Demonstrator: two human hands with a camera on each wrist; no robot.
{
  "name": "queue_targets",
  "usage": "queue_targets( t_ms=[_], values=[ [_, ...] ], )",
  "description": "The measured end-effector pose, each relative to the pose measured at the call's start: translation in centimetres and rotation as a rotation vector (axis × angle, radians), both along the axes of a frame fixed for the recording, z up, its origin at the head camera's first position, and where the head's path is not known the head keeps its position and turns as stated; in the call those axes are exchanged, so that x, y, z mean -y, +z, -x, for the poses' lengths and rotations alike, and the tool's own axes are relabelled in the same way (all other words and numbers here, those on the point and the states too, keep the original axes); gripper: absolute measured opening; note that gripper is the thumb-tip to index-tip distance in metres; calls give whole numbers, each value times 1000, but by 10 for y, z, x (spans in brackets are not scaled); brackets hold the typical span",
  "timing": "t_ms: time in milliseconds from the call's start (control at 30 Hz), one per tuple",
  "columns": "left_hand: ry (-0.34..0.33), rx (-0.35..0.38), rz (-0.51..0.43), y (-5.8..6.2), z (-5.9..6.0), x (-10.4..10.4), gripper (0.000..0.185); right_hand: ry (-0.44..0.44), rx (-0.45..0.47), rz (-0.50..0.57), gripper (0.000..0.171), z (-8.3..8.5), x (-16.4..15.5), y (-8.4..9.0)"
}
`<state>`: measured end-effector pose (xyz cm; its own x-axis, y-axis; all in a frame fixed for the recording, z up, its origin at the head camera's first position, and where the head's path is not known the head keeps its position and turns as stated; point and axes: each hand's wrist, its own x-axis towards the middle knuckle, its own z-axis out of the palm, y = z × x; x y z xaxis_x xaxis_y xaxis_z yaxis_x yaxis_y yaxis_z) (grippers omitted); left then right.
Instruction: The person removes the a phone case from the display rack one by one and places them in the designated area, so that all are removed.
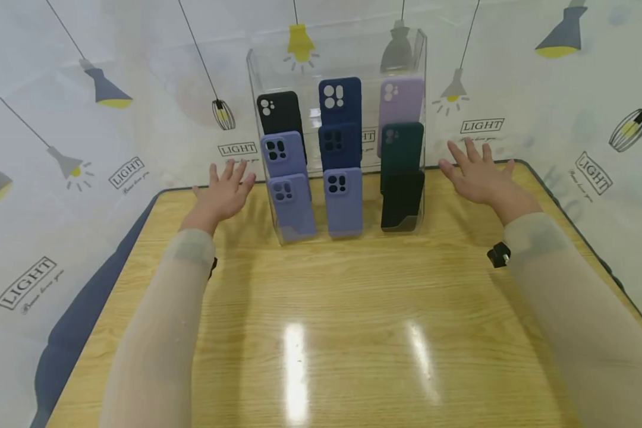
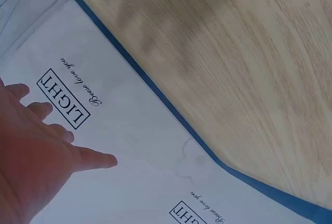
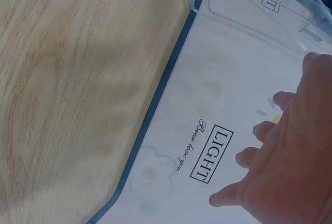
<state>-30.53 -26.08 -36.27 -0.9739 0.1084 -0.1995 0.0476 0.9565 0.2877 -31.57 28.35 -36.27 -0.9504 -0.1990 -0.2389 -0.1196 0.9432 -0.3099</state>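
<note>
A clear acrylic display rack (image 1: 337, 62) stands at the back of the table, holding phone cases in three columns. On its left are a black case (image 1: 278, 110) and two lavender-blue ones (image 1: 294, 208). The middle column has two navy cases (image 1: 340, 95) above a lavender-blue case (image 1: 344, 205). At right, a light purple case (image 1: 401, 98), a dark green case (image 1: 402, 148) and a black case (image 1: 403, 202) overlap. My left hand (image 1: 222, 193), fingers spread, is left of the rack, holding nothing. Likewise spread and without anything in it, my right hand (image 1: 481, 175) is to the rack's right.
The wood-grain table (image 1: 321, 297) has a dark edge. Behind it and along both sides hangs a pale cloth (image 1: 160, 131) printed with lamps and LIGHT labels. A small black device (image 1: 499, 255) sits at my right wrist.
</note>
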Motion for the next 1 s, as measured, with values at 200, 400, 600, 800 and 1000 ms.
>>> queue_targets(
  t_ms=[200, 400, 600, 800, 1000],
  values=[
    [-8, -12, -58, 7, -2, -3, 82, 20, 17, 146, 81, -4, 5, 6],
    [-62, -54, -223, 5, 0, -10, 81, 111, 72, 420, 72, -5, 15, 4],
    [-66, 44, -578, -6, -6, -22, 79, 137, 179, 547, 80, -11, 24, -6],
    [-82, 197, -669, -39, -16, -27, 103, 129, 267, 524, 105, -17, 31, -32],
    [-97, 240, -607, -61, -21, -27, 115, 129, 299, 502, 111, -21, 36, -56]
  ],
)
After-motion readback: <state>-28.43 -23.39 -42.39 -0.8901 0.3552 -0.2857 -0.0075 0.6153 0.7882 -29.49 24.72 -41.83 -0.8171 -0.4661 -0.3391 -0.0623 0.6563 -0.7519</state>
